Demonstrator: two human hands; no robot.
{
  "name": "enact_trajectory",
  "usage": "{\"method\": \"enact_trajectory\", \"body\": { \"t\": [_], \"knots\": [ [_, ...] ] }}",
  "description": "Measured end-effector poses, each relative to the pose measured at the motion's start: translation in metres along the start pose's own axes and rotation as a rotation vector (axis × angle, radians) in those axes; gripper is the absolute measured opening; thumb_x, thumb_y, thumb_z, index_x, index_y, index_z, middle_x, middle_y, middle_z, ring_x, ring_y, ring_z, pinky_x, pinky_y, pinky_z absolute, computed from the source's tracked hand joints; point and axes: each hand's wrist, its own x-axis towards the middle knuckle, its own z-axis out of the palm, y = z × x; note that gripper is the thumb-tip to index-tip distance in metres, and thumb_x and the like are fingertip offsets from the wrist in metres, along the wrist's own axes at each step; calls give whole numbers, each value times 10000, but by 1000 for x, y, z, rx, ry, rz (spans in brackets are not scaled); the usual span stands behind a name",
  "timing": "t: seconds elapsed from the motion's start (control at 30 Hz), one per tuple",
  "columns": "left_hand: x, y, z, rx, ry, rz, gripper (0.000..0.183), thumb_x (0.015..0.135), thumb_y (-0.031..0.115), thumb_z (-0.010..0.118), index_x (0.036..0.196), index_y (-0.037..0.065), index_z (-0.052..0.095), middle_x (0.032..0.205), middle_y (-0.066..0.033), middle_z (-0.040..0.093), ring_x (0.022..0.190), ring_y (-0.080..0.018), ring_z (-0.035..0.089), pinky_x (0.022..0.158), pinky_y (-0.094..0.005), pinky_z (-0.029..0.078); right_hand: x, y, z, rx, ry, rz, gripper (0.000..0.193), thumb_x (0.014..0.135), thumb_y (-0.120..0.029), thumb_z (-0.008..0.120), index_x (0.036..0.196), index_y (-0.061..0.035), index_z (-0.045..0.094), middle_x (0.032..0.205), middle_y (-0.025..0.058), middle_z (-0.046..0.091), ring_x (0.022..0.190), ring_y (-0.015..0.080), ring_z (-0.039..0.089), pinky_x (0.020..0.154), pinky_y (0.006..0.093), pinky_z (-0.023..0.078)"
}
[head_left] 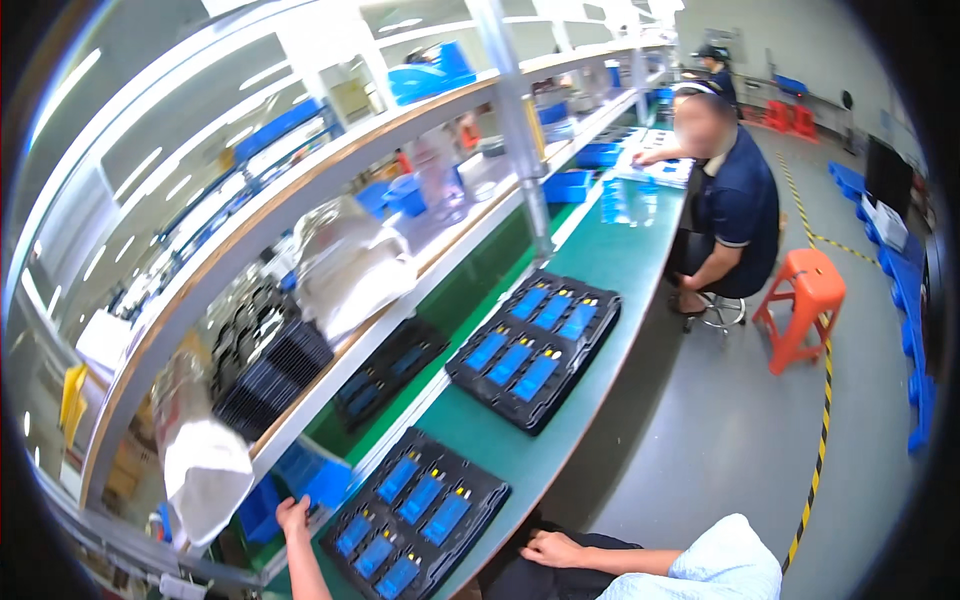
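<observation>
My left hand is at the blue bin under the shelf, its fingers bent together by the bin's edge. What they hold, if anything, is too small to make out. Close by on the green bench lies a black tray with several flat blue pieces in its pockets, each with a small yellow and pale tip. My right hand rests on my dark-clothed lap beside the bench edge, empty, fingers loosely laid. A second, similar stack of black trays sits farther along the bench.
A shelf above the bench holds silvery bags and black trays. Another person sits farther along the bench, with clear plastic items nearby. An orange stool stands on the grey floor near striped tape.
</observation>
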Motion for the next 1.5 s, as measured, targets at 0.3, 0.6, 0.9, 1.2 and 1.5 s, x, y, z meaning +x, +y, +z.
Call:
{"method": "enact_trajectory", "body": {
  "t": [0.3, 0.6, 0.9, 1.2, 1.5],
  "knots": [
    [-10, 28, 12, -373, -102, 96, 181, 782, 96, 720, 696, 70, 563, 700, -19, 541, 562, -124, 510, 469, -249, 411, -3, 7, -1, -53, 73, -32, 342, 869, -312, 539, 713, -30, 655, 752, 208, 603, 743, 360, 610, 685, 457, 502],
    [-45, 33, 0, -68, 139, 108, 610, 825, 409, 687, 1218, -21, 507, 1118, -138, 554, 835, -210, 555, 678, -314, 492, -1, -72, -51, -7, 191, -370, 161, 758, -98, 702, 660, -47, 584, 736, 98, 585, 595, 265, 591, 524, 358, 486],
    [-188, -32, -48, 645, -284, 102, 775, 866, 521, 555, 1388, -18, 361, 1286, -246, 365, 1177, -360, 396, 1026, -407, 331, 105, -119, -162, -273, 209, 7, 390, 904, -385, 575, 814, -9, 633, 817, 151, 595, 741, 328, 602, 664, 417, 465],
    [-191, -39, -44, 732, -312, 264, 507, 890, 425, 533, 1022, -60, 601, 839, -178, 572, 723, -224, 573, 593, -340, 499, 117, -140, -138, -824, 243, -142, 400, 889, -334, 570, 639, -35, 661, 699, 158, 627, 627, 290, 651, 577, 371, 525],
    [-210, 23, -40, 600, -436, -92, 483, 846, 345, 616, 902, -133, 574, 781, -161, 637, 572, -207, 623, 463, -311, 514, 119, -150, -149, -715, 267, -137, 394, 872, -340, 607, 650, -15, 636, 680, 186, 625, 627, 314, 648, 566, 395, 514]
  ]
}}
